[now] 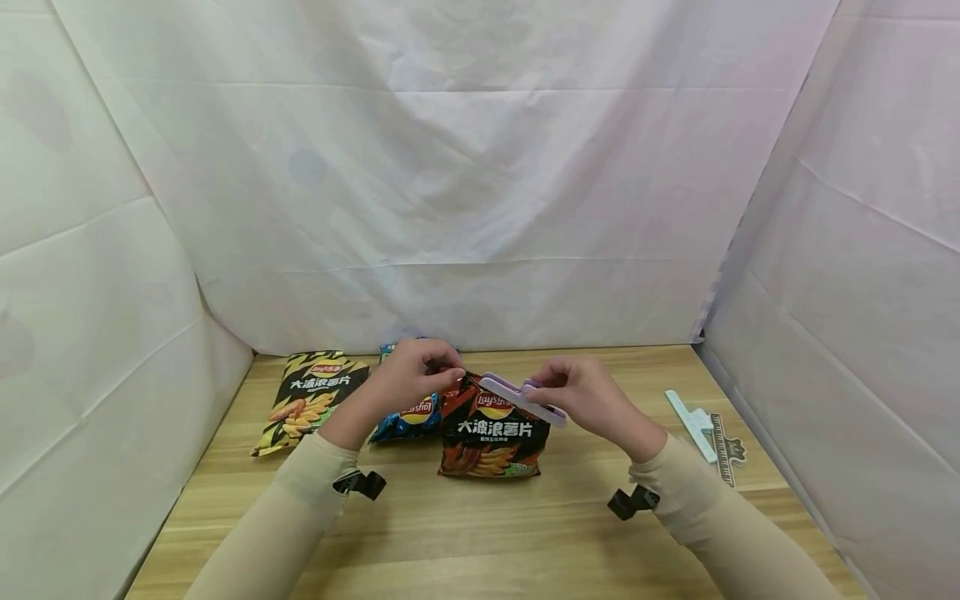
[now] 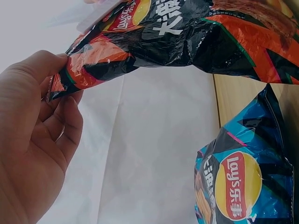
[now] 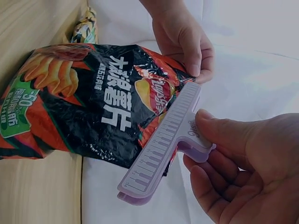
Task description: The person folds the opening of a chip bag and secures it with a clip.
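My left hand (image 1: 411,373): thumb and fingers pinching the top left corner of the red-black chip bag (image 1: 491,442), mid-scene above the wood table (image 1: 480,542). My right hand (image 1: 581,393): thumb and curled fingers gripping the handle of the purple clip (image 3: 161,144), bar slanted along the bag's top edge; can't tell if it's clamped. Blue bag (image 1: 405,427) just left, yellow-black bag (image 1: 307,396) farther left. Mint clip (image 1: 688,421) and gray clip (image 1: 724,450) side by side, right.
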Available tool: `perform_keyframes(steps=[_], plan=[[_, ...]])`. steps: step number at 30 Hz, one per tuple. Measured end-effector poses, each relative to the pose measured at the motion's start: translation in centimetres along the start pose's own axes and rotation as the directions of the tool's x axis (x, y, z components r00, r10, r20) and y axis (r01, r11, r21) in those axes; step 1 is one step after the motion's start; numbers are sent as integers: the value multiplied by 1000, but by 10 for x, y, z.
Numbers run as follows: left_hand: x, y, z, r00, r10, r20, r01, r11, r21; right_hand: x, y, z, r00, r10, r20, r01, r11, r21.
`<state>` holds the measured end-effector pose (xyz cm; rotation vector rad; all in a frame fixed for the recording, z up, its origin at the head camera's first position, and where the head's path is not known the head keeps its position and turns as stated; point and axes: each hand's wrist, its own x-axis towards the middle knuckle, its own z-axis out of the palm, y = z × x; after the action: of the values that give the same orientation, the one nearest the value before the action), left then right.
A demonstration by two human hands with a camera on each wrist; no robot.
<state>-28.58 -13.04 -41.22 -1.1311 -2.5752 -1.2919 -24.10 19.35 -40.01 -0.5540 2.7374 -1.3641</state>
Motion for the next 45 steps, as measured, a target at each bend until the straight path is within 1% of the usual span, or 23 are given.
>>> perform_keyframes(steps=[7,14,22,30,39,45], plan=[[1,1,1,1000,-8,-3,8,1000,12,5,-5,3,1000,-12,-3,12,1000,-4],[2,2,2,1000,-5,0,5,1000,-21,8,-8,5,999,-48,-14,48,999,-8],[3,3,3,1000,2,5,-2,999,-52,9,-13,6,999,-41,-7,41,999,-15],[3,4,3,999,-30,14,31,997,-74,9,-11,6,999,-50,12,50,999,8],[3,5,4,999,-35,19,36,995,-98,11,-6,7,998,-53,26,51,998,40],[3,6,4,999,-38,16,39,995,-90,11,-5,7,998,-59,26,58,998,38]])
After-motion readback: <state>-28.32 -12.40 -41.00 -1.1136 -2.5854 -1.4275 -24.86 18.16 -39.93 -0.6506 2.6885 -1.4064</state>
